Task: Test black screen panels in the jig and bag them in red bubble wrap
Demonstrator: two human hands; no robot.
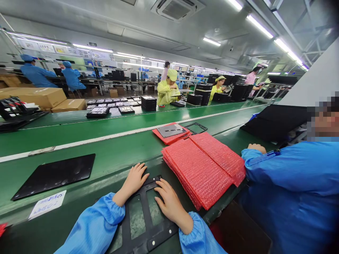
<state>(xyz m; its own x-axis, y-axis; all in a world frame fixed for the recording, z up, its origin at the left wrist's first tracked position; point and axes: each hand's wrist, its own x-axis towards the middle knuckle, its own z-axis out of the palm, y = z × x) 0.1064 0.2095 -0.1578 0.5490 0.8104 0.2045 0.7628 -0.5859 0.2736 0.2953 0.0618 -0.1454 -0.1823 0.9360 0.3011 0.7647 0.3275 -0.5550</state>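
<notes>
A black frame (147,211) with rectangular cut-outs and pale round dots lies on the green bench in front of me. My left hand (134,181) rests at its far left end, fingers stretched forward, palm down. On the frame's right side lies my right hand (169,201), its fingers apart and the tips near the far end bar. Neither hand grips anything that I can see. Just right of my right hand is a stack of red bubble-wrap bags (197,169). A flat black panel (57,175) lies farther left on the bench.
Behind the bags are a grey plate (171,130) on red wrap and a thin black frame (196,128). A paper label (47,204) lies at left. A blue-sleeved co-worker (286,176) sits close at right. Trays of parts (116,104) stand across the green line.
</notes>
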